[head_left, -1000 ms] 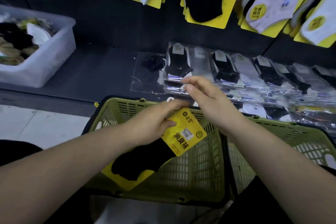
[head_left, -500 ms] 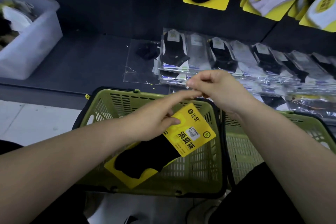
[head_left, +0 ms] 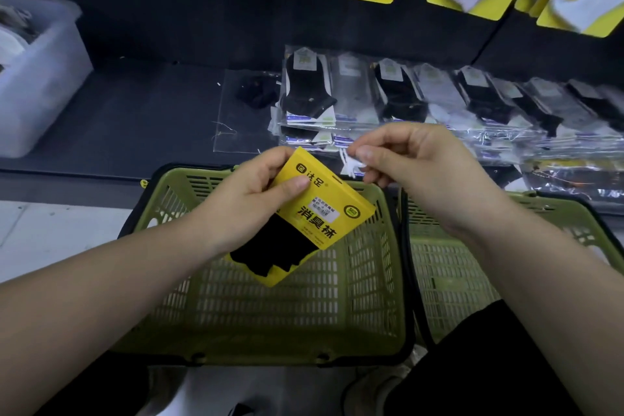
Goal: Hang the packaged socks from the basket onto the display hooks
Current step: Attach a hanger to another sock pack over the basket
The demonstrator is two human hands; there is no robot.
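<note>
Two hands are over a green basket (head_left: 270, 331). The left hand (head_left: 250, 199) grips a yellow sock pack (head_left: 324, 213). The right hand (head_left: 415, 165) pinches beside it, I cannot tell on what.

A yellow cardboard pack of black socks (head_left: 324, 213) is gripped by the left hand (head_left: 250, 203), thumb on its printed face, and is held tilted above a green slatted plastic basket (head_left: 256, 317). The right hand (head_left: 415, 165) is held just beside the pack's upper corner, fingers curled; whether anything is pinched cannot be told. Clear-wrapped sock packets (head_left: 405, 94) are laid on the dark shelf (head_left: 152, 118) beyond.
</note>
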